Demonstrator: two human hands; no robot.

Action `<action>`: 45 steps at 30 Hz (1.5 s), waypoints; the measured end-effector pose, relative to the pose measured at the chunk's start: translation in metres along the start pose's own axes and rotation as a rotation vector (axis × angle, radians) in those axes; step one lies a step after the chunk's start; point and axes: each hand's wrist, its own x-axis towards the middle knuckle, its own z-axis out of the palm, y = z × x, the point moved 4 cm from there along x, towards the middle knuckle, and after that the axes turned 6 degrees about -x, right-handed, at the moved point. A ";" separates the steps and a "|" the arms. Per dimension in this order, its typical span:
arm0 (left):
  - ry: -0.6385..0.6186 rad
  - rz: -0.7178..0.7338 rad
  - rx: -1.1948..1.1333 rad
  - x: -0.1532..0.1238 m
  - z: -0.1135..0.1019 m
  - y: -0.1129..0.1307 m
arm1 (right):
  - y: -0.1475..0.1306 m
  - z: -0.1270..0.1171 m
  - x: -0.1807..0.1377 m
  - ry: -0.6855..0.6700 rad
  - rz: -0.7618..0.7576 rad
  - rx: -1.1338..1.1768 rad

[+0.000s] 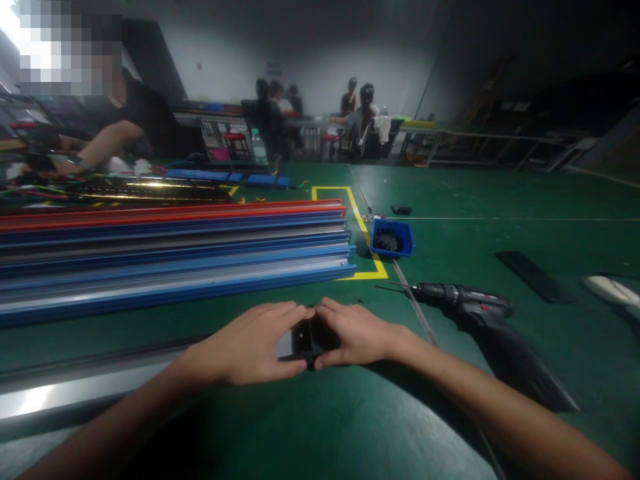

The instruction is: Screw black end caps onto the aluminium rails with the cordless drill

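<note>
A long silver-and-dark metal profile (115, 375) lies along the near side of the green table, its right end between my hands. My left hand (250, 343) grips that end, with the thumb on the near side and the fingers over the far side. Against the same end, my right hand (353, 333) pinches a small black end piece (320, 338) between thumb and fingers. The two hands almost meet at the joint. Much of the end piece is hidden by my fingers, so I cannot tell whether it is fully seated.
Several blue and one orange-red profiles (175, 217) lie beyond my hands. A blue bin (393, 239) holds small black parts. A cordless drill (470, 303) with a long bit rests at right, near a dark flat object (530, 275). A co-worker's arm (113, 141) is at far left.
</note>
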 end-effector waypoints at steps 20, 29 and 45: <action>-0.042 -0.018 0.017 0.002 -0.002 0.000 | 0.000 0.011 0.003 0.052 -0.009 0.041; -0.031 0.022 0.029 0.004 -0.002 0.001 | -0.001 0.010 0.004 0.030 0.024 0.071; -0.007 0.007 0.001 0.001 -0.002 -0.002 | 0.016 -0.036 -0.019 -0.114 -0.007 0.014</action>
